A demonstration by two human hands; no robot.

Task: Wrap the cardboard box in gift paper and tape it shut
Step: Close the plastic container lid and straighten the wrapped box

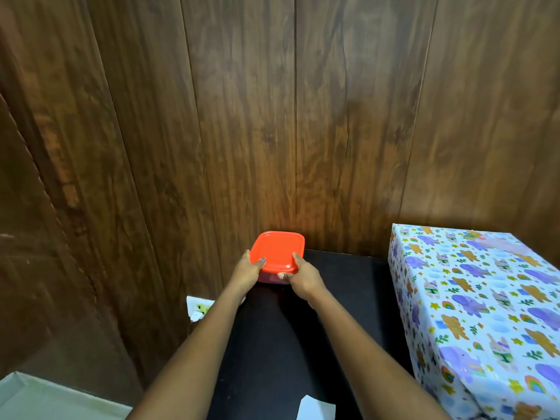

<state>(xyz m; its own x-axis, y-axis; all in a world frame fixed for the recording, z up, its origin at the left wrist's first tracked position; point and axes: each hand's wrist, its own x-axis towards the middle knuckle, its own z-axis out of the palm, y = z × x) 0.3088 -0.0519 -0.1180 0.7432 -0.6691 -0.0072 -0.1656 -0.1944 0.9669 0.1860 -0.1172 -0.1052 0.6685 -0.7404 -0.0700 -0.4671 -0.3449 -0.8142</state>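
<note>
While the box (472,301) sits already papered at the right of the worktop (342,286), left hand (247,272) and right hand (303,280) each have a curled grip on the orange-lidded tub (280,251) by the wall, so wrapping looks done; next probably needs the tub set down steadily.

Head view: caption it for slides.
Left hand and right hand grip a square orange-lidded plastic container near the gift-wrapped box.

**Looks like a room in a home**

I see dark wood-grain wall panels (242,116) beyond both hands. The left hand (247,274) and right hand (303,280) grip a square red-lidded plastic food tub (278,250). A white wall socket (198,309) sits below the left hand, and a black tabletop (348,283) lies right of the right hand.
</note>
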